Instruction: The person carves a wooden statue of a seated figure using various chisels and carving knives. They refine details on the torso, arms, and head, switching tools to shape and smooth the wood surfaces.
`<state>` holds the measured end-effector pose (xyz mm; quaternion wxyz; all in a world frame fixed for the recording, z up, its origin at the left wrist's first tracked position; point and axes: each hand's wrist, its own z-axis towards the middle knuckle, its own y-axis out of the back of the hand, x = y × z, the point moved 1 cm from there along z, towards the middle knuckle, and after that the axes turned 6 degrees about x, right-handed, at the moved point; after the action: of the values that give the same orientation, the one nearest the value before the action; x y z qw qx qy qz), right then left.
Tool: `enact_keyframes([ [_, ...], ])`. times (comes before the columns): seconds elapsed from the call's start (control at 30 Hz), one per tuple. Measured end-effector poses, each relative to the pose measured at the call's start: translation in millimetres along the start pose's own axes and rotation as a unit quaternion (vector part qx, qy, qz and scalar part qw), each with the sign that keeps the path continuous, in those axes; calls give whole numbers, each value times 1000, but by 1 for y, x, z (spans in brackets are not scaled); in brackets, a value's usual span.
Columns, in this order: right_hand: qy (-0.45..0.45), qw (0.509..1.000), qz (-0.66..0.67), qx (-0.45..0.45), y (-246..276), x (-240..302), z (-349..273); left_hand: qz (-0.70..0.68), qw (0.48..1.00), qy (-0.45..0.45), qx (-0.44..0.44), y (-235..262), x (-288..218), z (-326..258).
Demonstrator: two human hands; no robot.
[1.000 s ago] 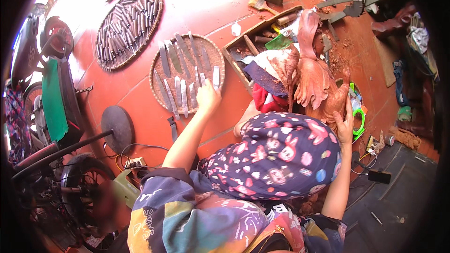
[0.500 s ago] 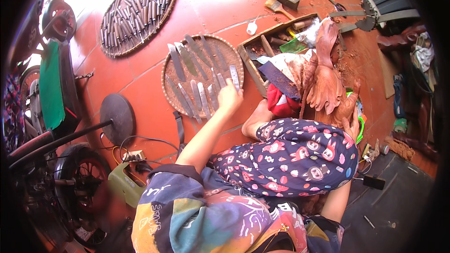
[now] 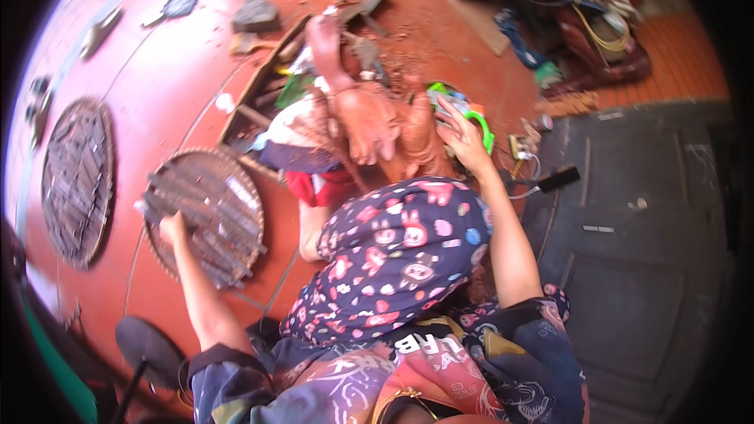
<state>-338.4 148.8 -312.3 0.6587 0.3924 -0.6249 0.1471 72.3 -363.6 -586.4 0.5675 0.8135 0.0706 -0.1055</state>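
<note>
My left hand [image 3: 171, 229] is at the left side of a round woven tray [image 3: 258, 224], its fingers closed around the near end of a flat metal blade [image 3: 155, 206]; motion blur softens the grip. Several more flat blades [image 3: 214, 224] lie side by side in that tray. With fingers stretched and apart, my right hand [image 3: 463, 140] is beside a carved reddish wooden figure [image 3: 365, 122] that stands in front of my legs. A bright green ring-shaped thing [image 3: 488, 135] shows just behind this hand. The figure's lower part is hidden by my patterned trousers.
A second woven tray [image 3: 108, 188] heaped with dark tool pieces lies at far left. Beyond the figure is a wooden box [image 3: 236, 122] holding cloths and tools. A grey block [image 3: 255, 14] and a brush [image 3: 250, 43] sit past it. Near my left arm stands a round dark base [image 3: 149, 349].
The view has swung to the right. My left hand has gone from the tray's right side to its left side. My right hand has lifted off my knee, fingers spreading.
</note>
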Motion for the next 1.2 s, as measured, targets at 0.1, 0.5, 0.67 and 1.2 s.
enact_keyframes([
  [0.1,92,956,-243,-135,26,54,-10,-94,995,-34,-11,8,-14,-34],
  [0.5,394,725,-565,34,-89,195,70,-500,622,-309,517,216,-292,-301],
  [0.67,365,783,-503,-1,-56,193,63,-542,466,-321,621,207,-324,-379],
  [1.2,-114,950,241,-163,-35,85,0,-375,417,-684,466,105,-359,-403],
])
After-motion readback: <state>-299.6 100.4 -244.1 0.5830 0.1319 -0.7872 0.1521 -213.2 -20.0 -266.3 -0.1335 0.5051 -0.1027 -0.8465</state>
